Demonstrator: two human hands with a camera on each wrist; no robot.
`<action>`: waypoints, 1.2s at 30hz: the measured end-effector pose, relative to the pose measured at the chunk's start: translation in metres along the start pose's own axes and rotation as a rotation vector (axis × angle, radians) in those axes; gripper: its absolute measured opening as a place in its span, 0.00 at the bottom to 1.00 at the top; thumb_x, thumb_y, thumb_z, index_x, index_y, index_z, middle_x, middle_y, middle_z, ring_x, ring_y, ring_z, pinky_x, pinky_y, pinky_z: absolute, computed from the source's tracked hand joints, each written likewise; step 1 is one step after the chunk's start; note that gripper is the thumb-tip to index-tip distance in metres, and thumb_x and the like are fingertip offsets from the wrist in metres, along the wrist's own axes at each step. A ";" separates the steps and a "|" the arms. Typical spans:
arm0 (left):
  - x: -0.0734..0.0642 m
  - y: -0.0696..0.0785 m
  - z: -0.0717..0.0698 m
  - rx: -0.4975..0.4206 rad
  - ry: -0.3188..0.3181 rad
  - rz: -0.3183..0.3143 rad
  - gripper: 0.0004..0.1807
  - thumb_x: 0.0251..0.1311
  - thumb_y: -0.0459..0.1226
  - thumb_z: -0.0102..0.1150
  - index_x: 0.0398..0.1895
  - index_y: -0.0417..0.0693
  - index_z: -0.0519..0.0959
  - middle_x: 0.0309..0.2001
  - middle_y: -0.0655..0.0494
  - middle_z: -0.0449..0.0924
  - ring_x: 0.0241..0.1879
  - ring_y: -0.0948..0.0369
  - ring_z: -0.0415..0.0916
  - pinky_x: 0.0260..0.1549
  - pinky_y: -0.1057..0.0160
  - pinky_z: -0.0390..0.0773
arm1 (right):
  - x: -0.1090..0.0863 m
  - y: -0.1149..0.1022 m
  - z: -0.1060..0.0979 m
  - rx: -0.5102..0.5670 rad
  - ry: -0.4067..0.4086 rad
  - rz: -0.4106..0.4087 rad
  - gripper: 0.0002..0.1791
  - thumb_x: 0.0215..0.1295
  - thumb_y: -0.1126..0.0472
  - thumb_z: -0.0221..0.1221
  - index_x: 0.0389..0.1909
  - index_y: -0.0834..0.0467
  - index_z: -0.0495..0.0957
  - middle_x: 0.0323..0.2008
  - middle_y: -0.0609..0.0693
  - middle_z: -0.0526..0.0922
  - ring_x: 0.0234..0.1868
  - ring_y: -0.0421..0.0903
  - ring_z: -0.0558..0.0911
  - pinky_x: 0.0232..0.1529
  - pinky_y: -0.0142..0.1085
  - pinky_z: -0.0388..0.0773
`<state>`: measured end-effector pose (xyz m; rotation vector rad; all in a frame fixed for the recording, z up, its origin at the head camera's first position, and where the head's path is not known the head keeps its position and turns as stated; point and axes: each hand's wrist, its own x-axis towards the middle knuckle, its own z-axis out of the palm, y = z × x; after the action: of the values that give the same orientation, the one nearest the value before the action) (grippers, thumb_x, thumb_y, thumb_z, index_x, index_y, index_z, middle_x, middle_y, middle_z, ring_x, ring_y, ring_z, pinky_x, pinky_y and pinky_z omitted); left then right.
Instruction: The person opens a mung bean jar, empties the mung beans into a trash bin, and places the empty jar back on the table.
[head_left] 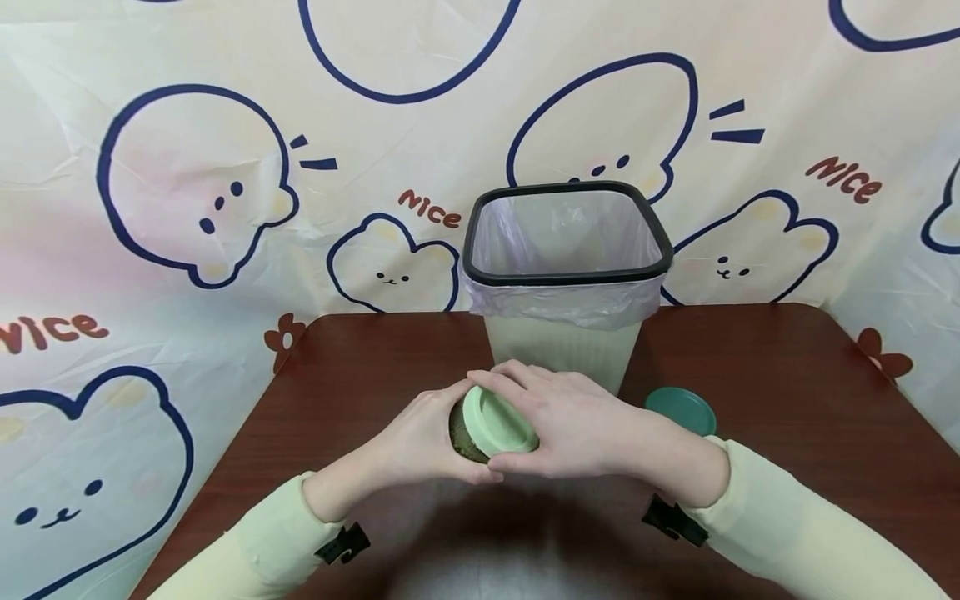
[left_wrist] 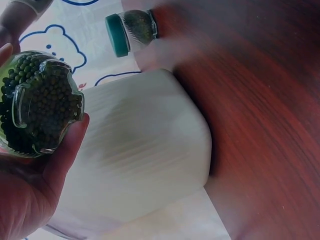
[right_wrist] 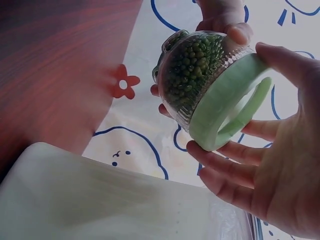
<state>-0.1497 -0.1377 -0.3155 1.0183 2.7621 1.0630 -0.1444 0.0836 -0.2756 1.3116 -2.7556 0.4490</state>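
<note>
Above the table, a clear plastic jar (right_wrist: 192, 65) full of small green beans is tilted between both hands. My left hand (head_left: 416, 437) grips the jar's body, thumb and fingers around its side. Over the pale green lid (head_left: 498, 421), the fingers and thumb of my right hand (head_left: 577, 425) hold its rim. A raised curved loop stands out from the lid's top in the right wrist view. In the left wrist view the beans show through the jar's moulded base (left_wrist: 47, 100).
A bin (head_left: 562, 333) with a black rim and a thin bag lining stands just beyond the hands. Right of it, partly behind the right forearm, is a second jar with a teal lid (head_left: 681, 410). A printed cloth (head_left: 375, 150) hangs behind the brown table (head_left: 360, 358).
</note>
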 end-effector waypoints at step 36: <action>-0.002 -0.002 0.001 0.026 0.002 0.004 0.45 0.35 0.55 0.79 0.60 0.55 0.70 0.40 0.69 0.77 0.38 0.68 0.75 0.37 0.64 0.76 | 0.001 -0.001 -0.007 0.158 -0.072 -0.009 0.47 0.49 0.48 0.74 0.70 0.46 0.62 0.59 0.44 0.68 0.52 0.41 0.72 0.48 0.36 0.76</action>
<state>-0.1489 -0.1400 -0.3179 1.0259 2.7839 1.0326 -0.1448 0.0842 -0.2683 1.3987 -2.8224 0.6433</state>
